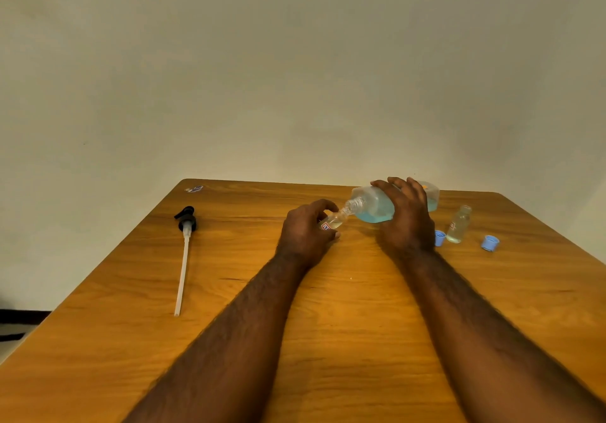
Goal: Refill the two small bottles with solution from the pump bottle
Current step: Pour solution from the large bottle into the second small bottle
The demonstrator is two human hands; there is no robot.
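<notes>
Right hand [405, 216] wrapped over tipped pump bottle [373, 206], neck pointing 8 o'clock into small bottle [334, 221] pinched in left hand [306, 231]. Mouths touching, axes aligned. Second bottle [459, 224] upright at 3 o'clock, uncapped.

no legible text on labels

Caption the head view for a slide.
Right hand tips big bottle into small bottle held by left hand.

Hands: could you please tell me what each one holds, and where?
Left hand grips a small bottle around its body; right hand holds the tilted pump bottle around its middle.
</notes>
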